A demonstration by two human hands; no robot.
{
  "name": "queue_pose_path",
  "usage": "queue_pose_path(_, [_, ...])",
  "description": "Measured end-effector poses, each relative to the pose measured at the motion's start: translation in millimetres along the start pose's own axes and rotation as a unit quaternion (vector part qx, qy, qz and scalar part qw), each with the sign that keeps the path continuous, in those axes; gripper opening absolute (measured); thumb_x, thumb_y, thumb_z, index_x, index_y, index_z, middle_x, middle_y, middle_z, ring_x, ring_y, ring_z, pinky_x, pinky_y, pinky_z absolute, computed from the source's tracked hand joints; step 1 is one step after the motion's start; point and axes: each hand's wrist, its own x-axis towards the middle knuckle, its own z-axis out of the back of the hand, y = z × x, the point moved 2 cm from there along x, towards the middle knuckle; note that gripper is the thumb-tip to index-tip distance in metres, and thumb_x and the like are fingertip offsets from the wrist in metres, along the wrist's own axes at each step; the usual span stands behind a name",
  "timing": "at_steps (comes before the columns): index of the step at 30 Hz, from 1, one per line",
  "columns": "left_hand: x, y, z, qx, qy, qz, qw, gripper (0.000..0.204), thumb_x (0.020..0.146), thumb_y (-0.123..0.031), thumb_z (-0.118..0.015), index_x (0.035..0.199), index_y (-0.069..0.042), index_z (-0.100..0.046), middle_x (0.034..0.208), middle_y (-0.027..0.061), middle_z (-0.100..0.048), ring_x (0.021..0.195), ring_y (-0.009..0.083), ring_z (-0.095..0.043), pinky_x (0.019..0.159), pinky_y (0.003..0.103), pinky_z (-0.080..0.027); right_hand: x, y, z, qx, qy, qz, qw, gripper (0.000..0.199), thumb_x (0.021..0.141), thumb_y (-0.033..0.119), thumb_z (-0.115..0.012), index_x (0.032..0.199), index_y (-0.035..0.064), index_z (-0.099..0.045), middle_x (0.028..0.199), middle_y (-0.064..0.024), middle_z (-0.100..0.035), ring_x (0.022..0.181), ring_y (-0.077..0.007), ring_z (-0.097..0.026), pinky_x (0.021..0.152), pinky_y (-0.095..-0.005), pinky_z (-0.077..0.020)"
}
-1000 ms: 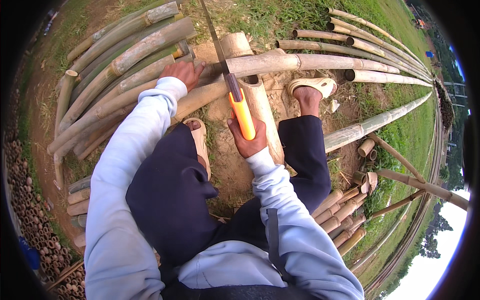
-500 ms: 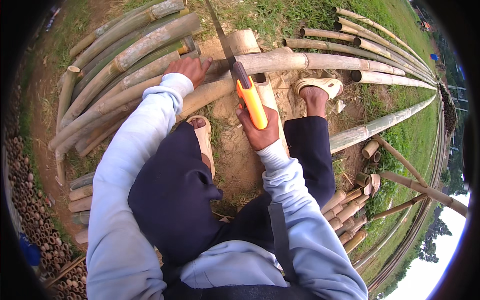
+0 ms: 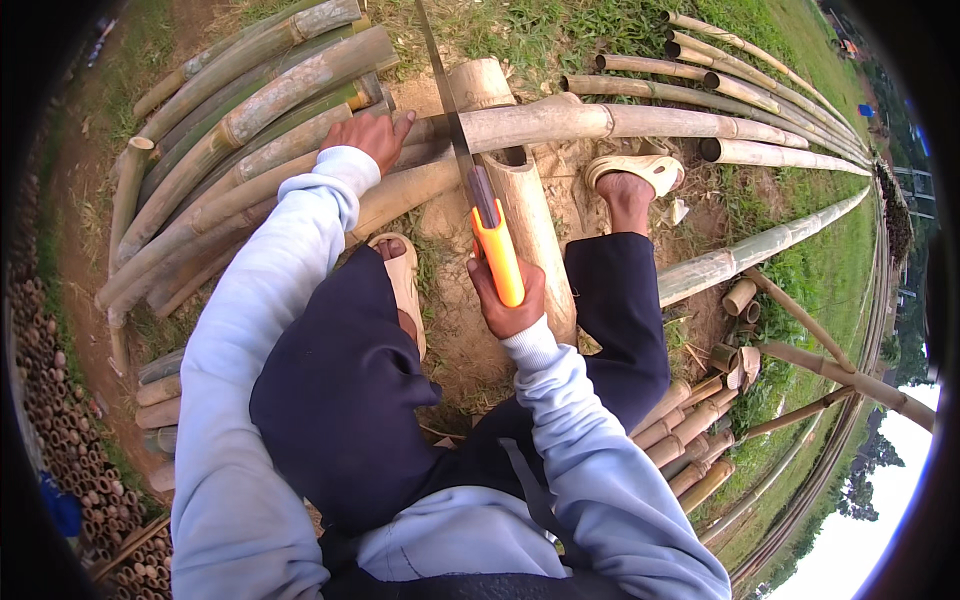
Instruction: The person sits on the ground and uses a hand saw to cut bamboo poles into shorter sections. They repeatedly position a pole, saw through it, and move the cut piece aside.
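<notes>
Your right hand (image 3: 507, 305) is clamped on the orange handle of a hand saw (image 3: 470, 180), its blade set across a bamboo pole (image 3: 560, 125) resting on a thicker bamboo block (image 3: 525, 215). Your left hand (image 3: 368, 135) presses flat on the pole, just beside the blade; a jump or slip could likely reach those fingers.

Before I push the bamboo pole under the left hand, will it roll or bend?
The bamboo pole is round and smooth, so it would probably roll if freed. It looks thick and woody, so likely stiff. The left hand and the saw across it seem to steady it.
</notes>
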Motion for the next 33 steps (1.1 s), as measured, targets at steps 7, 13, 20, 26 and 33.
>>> queue_pose_path(7, [-29.8, 17.3, -19.8, -0.027, -0.082, -0.045, 0.995, 0.058, 0.108, -0.051, -0.04, 0.13, -0.002, -0.064, 0.132, 0.0281, -0.063, 0.119, 0.0453, -0.062, 0.104, 0.055, -0.046, 12.4, -15.5, -12.0, 0.036, -0.014, 0.014, 0.999, 0.021, 0.094, 0.013, -0.075, 0.083, -0.0025, -0.066, 0.062, -0.0063, -0.059, 0.056, -0.0119, -0.054, 0.055, -0.0319, -0.0449])
queue_pose_path(13, [-68.0, 36.9, -41.6, -0.01, -0.283, -0.08, 0.956, 0.052, 0.109, -0.044, -0.042, 0.145, -0.008, -0.054, 0.141, 0.0196, -0.054, 0.134, 0.0383, -0.049, 0.112, 0.051, -0.036, 14.4, -16.7, -4.9, 0.021, 0.01, -0.008, 1.0, 0.019, 0.095, 0.012, -0.074, 0.084, -0.0022, -0.067, 0.064, -0.0067, -0.063, 0.057, -0.0123, -0.057, 0.055, -0.0322, -0.0462])
queue_pose_path(20, [-36.1, 48.8, -24.0, 0.031, -0.114, 0.086, 0.989, 0.056, 0.107, -0.052, -0.041, 0.105, -0.007, -0.075, 0.103, 0.0186, -0.075, 0.104, 0.0364, -0.07, 0.1, 0.048, -0.047, 10.4, -10.4, -13.3, -0.011, -0.003, 0.021, 1.0, 0.02, 0.094, 0.009, -0.074, 0.081, -0.0034, -0.065, 0.063, -0.0098, -0.064, 0.056, -0.0138, -0.059, 0.055, -0.0331, -0.0465])
queue_pose_path(26, [-34.4, 45.2, -23.0, 0.041, -0.118, 0.076, 0.989, 0.058, 0.107, -0.05, -0.041, 0.1, -0.005, -0.076, 0.101, 0.0206, -0.076, 0.102, 0.0371, -0.071, 0.1, 0.049, -0.048, -16.5, -2.1, -2.9, 0.017, -0.007, -0.044, 0.999, 0.021, 0.094, 0.009, -0.075, 0.082, -0.0031, -0.063, 0.061, -0.0071, -0.058, 0.057, -0.0107, -0.053, 0.054, -0.0324, -0.0447])
queue_pose_path(33, [-36.8, 52.3, -30.2, 0.046, -0.154, 0.075, 0.984, 0.054, 0.107, -0.047, -0.041, 0.097, -0.006, -0.076, 0.097, 0.0202, -0.075, 0.095, 0.0393, -0.071, 0.095, 0.049, -0.05, -172.7, 41.2, 52.6, -0.067, 0.015, -0.081, 0.994, 0.007, 0.091, 0.003, -0.073, 0.095, -0.0028, -0.072, 0.063, -0.0066, -0.058, 0.055, -0.0122, -0.053, 0.057, -0.0306, -0.0472])
